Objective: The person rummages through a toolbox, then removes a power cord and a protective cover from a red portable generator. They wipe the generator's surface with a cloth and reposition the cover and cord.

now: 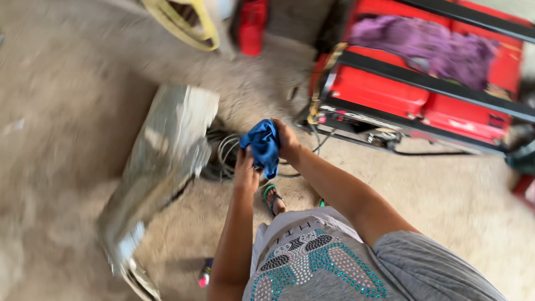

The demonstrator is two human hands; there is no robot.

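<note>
Only the head view here, and it's pretty motion-blurred, so take the fine details loosely.

Dead centre of the frame you've got a blue cloth (263, 146) bunched up between both hands. Your left hand (246, 170) is closed on its lower left edge, and your right hand (286, 140) is wrapped around the upper right side, fingers curled into the fabric. So both hands are gripping the same thing, held up over the sandy ground (67, 139), not resting on anything.

Handling-wise, I'd call it about as easy as it gets: soft, floppy, light, nothing to break. It looks crumpled into a wad and droops where it isn't pinched, so it'll hang from wherever you hold it. Grab a fold or a corner with a pinch rather than a flat palm, since loose fabric slides off easily.

Around it: a red generator (423, 95) in a black frame at upper right with a purple cloth (429, 47) draped on top, a coil of cable (223, 153) just left of your hands, and a grey block-like thing (167, 145) lying tilted at centre left. Your sandalled foot (273, 199) shows right below the cloth.
</note>
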